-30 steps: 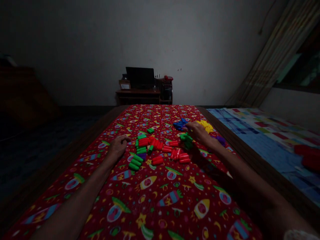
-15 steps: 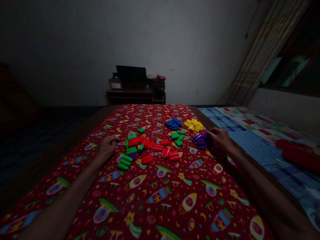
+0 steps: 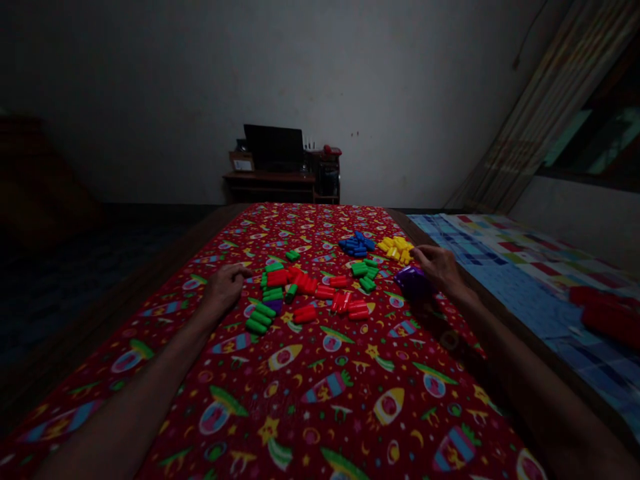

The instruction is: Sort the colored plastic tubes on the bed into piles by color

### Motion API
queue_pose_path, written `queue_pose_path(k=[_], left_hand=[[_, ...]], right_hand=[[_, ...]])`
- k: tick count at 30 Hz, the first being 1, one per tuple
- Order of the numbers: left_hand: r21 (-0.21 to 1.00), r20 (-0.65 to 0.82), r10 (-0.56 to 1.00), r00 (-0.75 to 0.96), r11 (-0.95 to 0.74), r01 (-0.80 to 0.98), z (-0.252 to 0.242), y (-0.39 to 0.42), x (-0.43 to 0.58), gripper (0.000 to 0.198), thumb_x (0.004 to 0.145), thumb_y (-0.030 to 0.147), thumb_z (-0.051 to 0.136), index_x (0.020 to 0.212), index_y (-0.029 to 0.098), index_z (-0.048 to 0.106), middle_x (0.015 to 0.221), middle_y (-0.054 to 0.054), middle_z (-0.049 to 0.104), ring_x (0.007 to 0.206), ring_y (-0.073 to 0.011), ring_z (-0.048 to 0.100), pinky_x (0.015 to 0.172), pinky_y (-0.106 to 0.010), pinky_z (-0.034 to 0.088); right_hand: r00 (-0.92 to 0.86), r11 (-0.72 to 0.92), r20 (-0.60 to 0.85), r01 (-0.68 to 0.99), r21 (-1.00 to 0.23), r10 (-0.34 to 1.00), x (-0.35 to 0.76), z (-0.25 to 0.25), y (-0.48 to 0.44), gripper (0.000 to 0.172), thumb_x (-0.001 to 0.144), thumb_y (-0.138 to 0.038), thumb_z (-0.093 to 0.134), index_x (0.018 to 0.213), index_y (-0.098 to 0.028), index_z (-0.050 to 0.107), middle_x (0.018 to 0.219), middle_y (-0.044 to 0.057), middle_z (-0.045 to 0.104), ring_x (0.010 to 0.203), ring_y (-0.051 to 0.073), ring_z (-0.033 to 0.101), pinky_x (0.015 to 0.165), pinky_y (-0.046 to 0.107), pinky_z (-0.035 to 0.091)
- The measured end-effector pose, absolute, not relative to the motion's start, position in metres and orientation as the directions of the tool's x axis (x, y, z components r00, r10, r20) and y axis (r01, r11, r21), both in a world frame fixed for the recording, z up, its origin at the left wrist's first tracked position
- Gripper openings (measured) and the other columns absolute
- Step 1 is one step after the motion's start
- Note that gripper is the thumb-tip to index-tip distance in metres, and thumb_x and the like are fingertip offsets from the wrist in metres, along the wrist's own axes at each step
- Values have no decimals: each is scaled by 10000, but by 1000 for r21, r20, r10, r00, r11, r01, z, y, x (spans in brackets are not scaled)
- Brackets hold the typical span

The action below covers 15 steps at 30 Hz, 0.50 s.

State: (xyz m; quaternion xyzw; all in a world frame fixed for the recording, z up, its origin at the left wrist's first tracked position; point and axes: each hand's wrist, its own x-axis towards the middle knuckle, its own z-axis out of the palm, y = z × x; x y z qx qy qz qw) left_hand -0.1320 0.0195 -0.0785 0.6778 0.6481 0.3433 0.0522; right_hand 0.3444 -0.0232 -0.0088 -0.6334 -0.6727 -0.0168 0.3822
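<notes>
Purple plastic is what the right hand (image 3: 441, 267) has settled on: a small heap of purple blocks (image 3: 412, 283) at the right of the frame's middle, close to the edge of the red rocket-print cloth (image 3: 320, 380). The hand lies curved over the heap's far side, touching it, but the room is too dim to tell whether the fingers pinch a piece or only rest there. The left hand (image 3: 225, 288), left of centre, sits on the cloth with its fingers folded under, and nothing shows in it. Just to its right is a mixed scatter of red blocks (image 3: 320, 291) and green blocks (image 3: 263, 319). Above the purple heap lie yellow blocks (image 3: 396, 249) and blue blocks (image 3: 357, 244), each in its own cluster. The pieces look like light, stiff, glossy moulded plastic, likely to skid on the fabric. A pinch across the long sides of one should hold best.
</notes>
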Motion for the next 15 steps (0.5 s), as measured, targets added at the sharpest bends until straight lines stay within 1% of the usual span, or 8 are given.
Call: queue_pose_path(k=[2,4,5,7,8,10,13,15], left_hand=[[514,392,916,-78,-148,845,-78,18,-131,339,720,228,387,807,188,713,998,-75,709,995,-241,629,929,-348,486],[511,387,919,-77,-145,847,-77,16,-129,345,724,227,383,815,181,713,1005,-79,707,995,-237,629,927,-338,485],[511,386,919,-76,-144,847,-77,15,-129,347,724,229,380,816,180,712,997,-78,707,991,-236,629,923,-335,487],[516,384,920,-77,-145,844,-76,14,-128,344,722,230,380,811,180,708,968,-70,709,977,-228,631,912,-328,490],[520,384,920,-77,-146,842,-76,14,-128,339,721,228,380,805,181,705,956,-65,709,970,-223,631,908,-324,491],[524,389,918,-76,-153,838,-76,14,-128,334,722,221,377,793,179,701,948,-61,710,959,-215,632,909,-320,490],[520,397,915,-66,-166,838,-75,14,-127,335,725,206,371,784,173,699,942,-69,711,958,-216,631,926,-330,482],[519,397,916,-64,-167,838,-75,15,-128,333,720,199,374,785,170,700,934,-76,711,955,-222,633,926,-336,481]], right_hand=[[-55,350,518,797,-493,854,303,-5,-24,327,870,-341,493,789,-140,738,754,39,724,673,165,633,603,231,413],[-289,526,476,688,-500,831,253,-6,-26,299,881,-319,502,790,-142,725,704,22,699,635,144,607,581,217,387],[-422,617,455,618,-488,784,227,-9,-28,262,884,-289,509,824,-146,721,748,23,707,651,136,604,597,213,385],[-620,748,422,502,-435,661,176,-16,-32,218,897,-252,512,860,-155,703,786,30,702,652,122,579,601,213,366],[-688,787,392,474,-394,610,153,-20,-34,193,898,-233,517,877,-159,694,782,31,694,654,123,567,599,218,356],[-783,838,305,481,-256,542,116,-28,-36,172,900,-200,510,907,-150,674,802,55,681,692,148,561,609,241,363],[-847,874,234,486,-20,477,86,-39,-38,167,894,-163,502,948,-139,658,910,108,669,869,215,569,710,297,414],[-868,879,223,470,80,444,81,-44,-39,180,898,-165,501,1003,-149,646,1014,128,652,986,251,543,781,342,430]])
